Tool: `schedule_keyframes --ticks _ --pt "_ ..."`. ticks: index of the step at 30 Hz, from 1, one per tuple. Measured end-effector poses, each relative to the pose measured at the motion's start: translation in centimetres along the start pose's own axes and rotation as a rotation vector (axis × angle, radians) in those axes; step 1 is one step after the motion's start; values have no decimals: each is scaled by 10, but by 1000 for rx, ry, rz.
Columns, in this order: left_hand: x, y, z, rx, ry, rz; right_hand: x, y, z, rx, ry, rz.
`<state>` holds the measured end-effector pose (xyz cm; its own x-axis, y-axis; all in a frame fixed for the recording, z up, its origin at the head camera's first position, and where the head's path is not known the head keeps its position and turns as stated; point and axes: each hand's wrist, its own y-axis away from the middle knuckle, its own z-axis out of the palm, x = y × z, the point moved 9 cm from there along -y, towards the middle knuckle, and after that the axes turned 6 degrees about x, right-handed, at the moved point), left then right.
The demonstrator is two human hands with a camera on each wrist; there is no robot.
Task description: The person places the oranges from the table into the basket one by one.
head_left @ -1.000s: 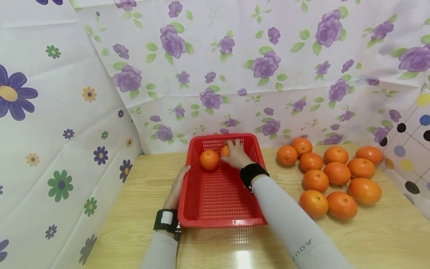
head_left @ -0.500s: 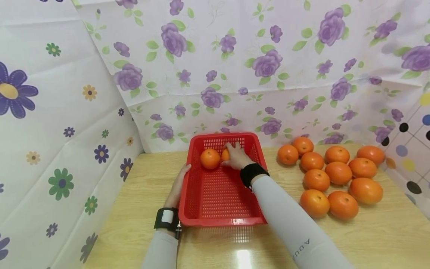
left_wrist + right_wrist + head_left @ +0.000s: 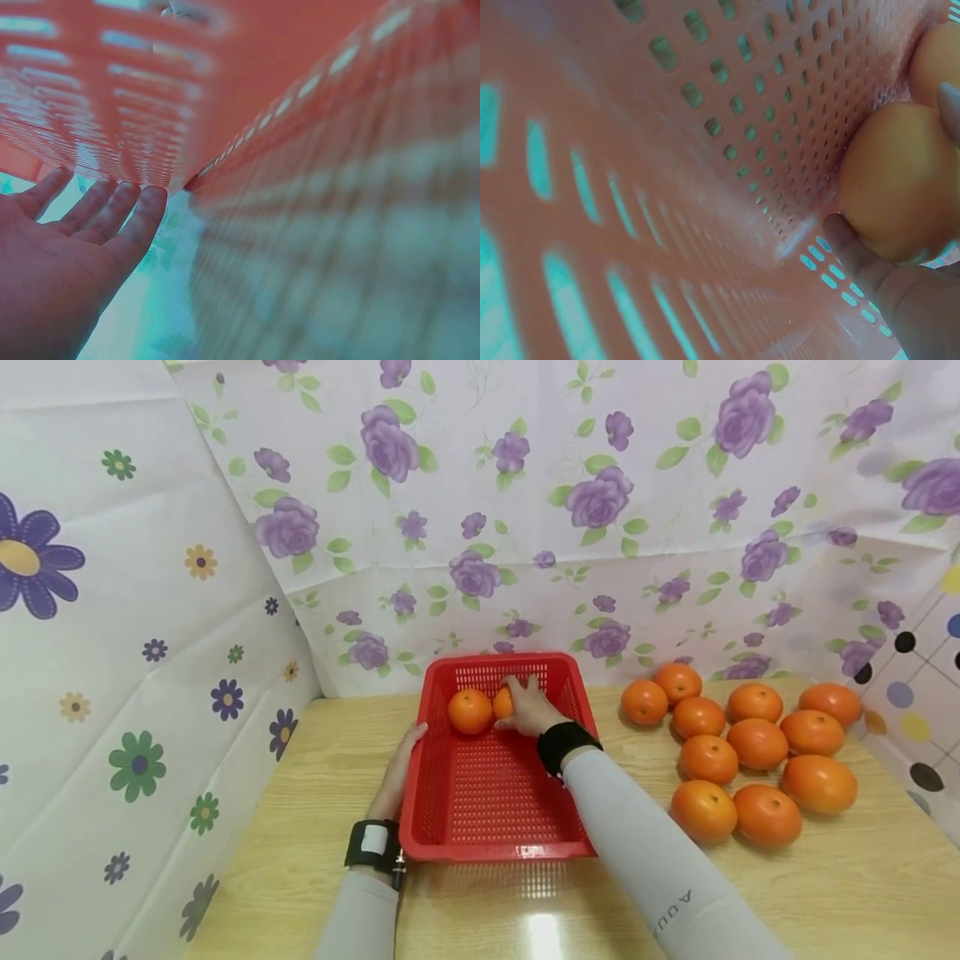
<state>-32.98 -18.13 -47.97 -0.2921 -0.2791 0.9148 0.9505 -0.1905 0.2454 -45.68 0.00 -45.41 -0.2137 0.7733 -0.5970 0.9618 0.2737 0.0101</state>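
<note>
A red perforated plastic basket (image 3: pixel 491 793) stands on the table in front of me. Inside it, near the back wall, my right hand (image 3: pixel 527 708) holds an orange (image 3: pixel 502 702), partly covered by the hand in the head view. In the right wrist view, fingers curve around this orange (image 3: pixel 900 180) low in the basket. Another orange (image 3: pixel 470 712) sits immediately to its left. Along the basket's outer left side lies my left hand (image 3: pixel 397 772). The left wrist view shows that hand (image 3: pixel 90 247) with its fingers extended, fingertips at the slotted wall.
Several loose oranges (image 3: pixel 757 744) are grouped on the wooden table (image 3: pixel 322 777) to the right of the basket. A flowered sheet (image 3: pixel 480 510) hangs behind the table, and another patterned sheet (image 3: pixel 157 718) covers the left side.
The head view has shifted very slightly. Both hands, the basket and the oranges keep nearly the same places; the right hand stays on its orange.
</note>
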Motion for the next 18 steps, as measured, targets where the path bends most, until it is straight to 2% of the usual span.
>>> schedule_keyframes --ticks 5,11,18 --pt "0 0 1 -10 7 5 2 0 0 -7 6 24" --pt "0 0 1 -16 12 4 3 1 -5 37 31 38" --pt "0 -2 0 -20 10 28 0 -2 -11 100 71 -12"
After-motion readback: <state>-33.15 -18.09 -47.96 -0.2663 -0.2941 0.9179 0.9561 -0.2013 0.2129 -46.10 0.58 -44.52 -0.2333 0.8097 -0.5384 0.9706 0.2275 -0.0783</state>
